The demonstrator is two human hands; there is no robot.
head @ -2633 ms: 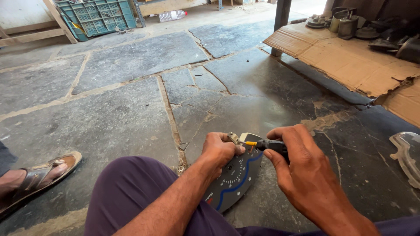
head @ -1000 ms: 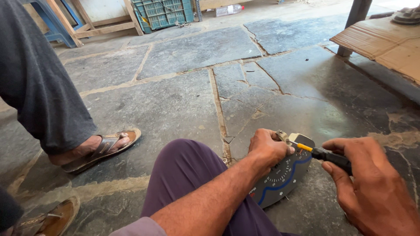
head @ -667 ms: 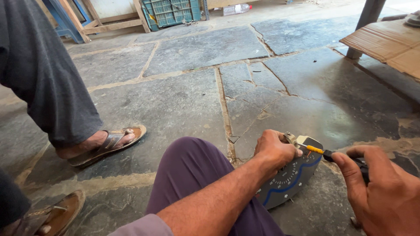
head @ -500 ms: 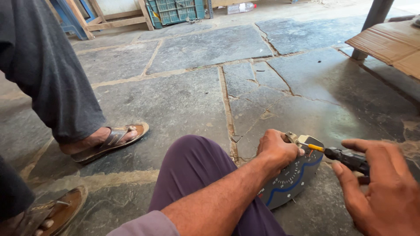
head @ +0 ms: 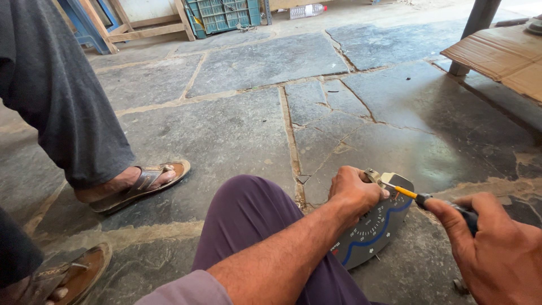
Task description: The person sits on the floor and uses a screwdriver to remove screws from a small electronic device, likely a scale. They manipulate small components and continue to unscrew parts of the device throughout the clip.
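Observation:
A dark gauge panel (head: 375, 234) with a blue curved stripe and white dial marks stands tilted on the stone floor beside my purple-trousered knee (head: 248, 212). My left hand (head: 353, 189) grips its upper edge and holds it steady. My right hand (head: 497, 251) is closed around the black handle of a screwdriver (head: 415, 196) with a yellow shaft. The tip of the shaft rests on a small cream-coloured part (head: 387, 179) at the panel's top corner, just beside my left thumb.
Another person stands at the left, with a grey trouser leg (head: 62, 96) and a brown sandal (head: 141, 183); a second sandalled foot (head: 62, 277) is at the bottom left. Flattened cardboard (head: 497, 53) lies at the right. A green crate (head: 223, 14) and wooden frames stand at the back.
The view has swung left, bringing the standing person's leg and sandals into sight. My left hand has kept its hold on the panel while the screwdriver has stayed at the top corner.

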